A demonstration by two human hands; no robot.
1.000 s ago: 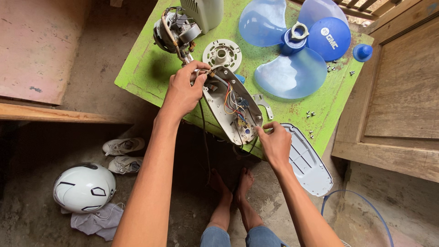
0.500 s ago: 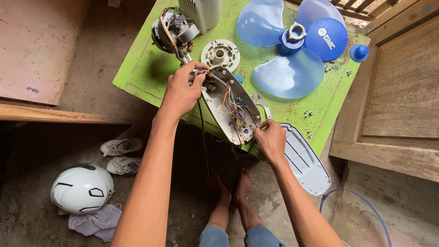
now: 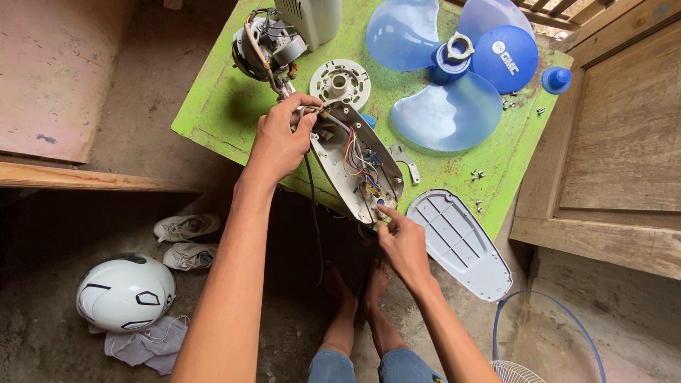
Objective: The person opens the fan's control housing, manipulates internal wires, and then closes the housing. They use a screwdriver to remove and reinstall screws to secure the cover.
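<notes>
Two hands: on fan base (image 3: 355, 167)
left hand (image 3: 280, 142): grips top end
right hand (image 3: 401, 241): loose, fingertip at bottom
handling: likely light, rigid; wires (image 3: 355, 152) fragile, hold edges

The left hand (image 3: 280, 142) grips the upper end of an opened white fan base housing (image 3: 355, 163), which lies tilted over the near edge of the green table (image 3: 227, 99) with its coloured wires (image 3: 358, 152) exposed. The right hand (image 3: 403, 241) points its fingers (image 3: 386, 213) at the housing's lower end. Beside it lies the grey base cover (image 3: 461, 241). Farther back rest a blue fan blade (image 3: 447, 106), a fan motor (image 3: 266, 42) and scattered screws (image 3: 477, 174). On the floor sit a white helmet (image 3: 124, 291) and shoes (image 3: 186, 237).
</notes>
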